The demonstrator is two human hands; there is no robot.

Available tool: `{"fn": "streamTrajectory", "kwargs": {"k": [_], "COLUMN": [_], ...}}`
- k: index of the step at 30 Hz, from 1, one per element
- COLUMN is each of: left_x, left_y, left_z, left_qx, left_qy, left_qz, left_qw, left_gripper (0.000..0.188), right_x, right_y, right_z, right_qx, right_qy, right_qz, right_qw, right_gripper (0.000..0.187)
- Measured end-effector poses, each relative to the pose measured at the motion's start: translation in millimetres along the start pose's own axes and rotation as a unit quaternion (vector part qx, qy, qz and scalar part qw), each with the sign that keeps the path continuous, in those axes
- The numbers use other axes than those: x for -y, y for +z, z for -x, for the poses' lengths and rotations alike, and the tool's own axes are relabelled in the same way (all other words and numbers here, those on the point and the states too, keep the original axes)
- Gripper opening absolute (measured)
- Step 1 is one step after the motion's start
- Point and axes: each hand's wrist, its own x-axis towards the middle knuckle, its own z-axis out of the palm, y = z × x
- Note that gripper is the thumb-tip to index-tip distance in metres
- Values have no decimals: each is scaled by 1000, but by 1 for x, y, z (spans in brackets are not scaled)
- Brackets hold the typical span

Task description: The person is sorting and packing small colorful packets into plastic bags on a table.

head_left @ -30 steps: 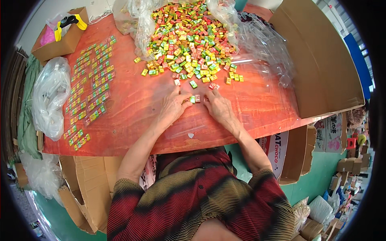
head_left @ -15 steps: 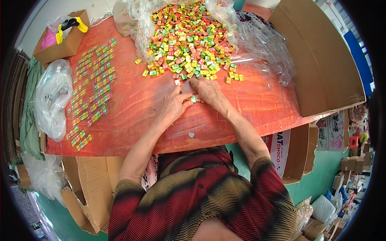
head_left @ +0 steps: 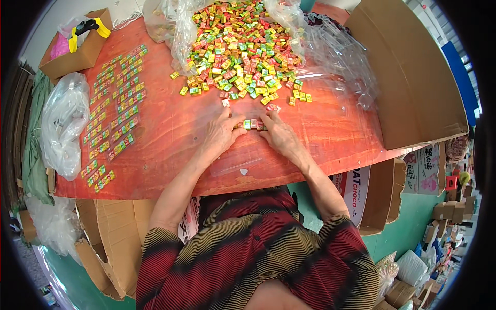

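Observation:
A short row of small coloured boxes lies on the red table in front of me. My left hand is closed against the left end of this row, with thumb and fingertips on it. At the other end my right hand has its thumb and fingers pressed to the row. A red-and-white small box shows by the right fingertips, and a pale one lies just beyond the left index finger. Past both hands spreads a large heap of small red, yellow and green boxes.
Several rows of small boxes lie on the table's left, beside a clear plastic bag and a carton. Clear plastic sleeves lie at the right, before a tall cardboard box. A whitish scrap sits near the front edge.
My right hand has come back from the heap's near edge to the right end of the row. More boxes of the row now show between my hands. My left hand stays at its end.

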Motion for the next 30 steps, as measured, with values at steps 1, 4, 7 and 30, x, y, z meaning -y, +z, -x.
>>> {"fn": "streamTrajectory", "kwargs": {"k": [1, 4, 7, 30], "left_x": [0, 2, 1, -43], "left_y": [-1, -2, -2, -11], "left_z": [1, 1, 0, 56], "left_qx": [-18, -17, 3, -58], "left_qy": [5, 19, 25, -28], "left_qz": [3, 9, 13, -25], "left_qw": [1000, 1000, 1000, 998], "left_gripper": [29, 31, 32, 21], "right_x": [1, -2, -11, 31], "right_y": [-1, 2, 7, 3], "right_z": [-2, -5, -10, 22], "right_qx": [-4, -19, -19, -5], "right_qy": [-11, -42, -85, -100], "right_qz": [-5, -20, -32, 12], "right_qw": [1000, 999, 996, 995], "right_gripper": [42, 40, 34, 29]}}
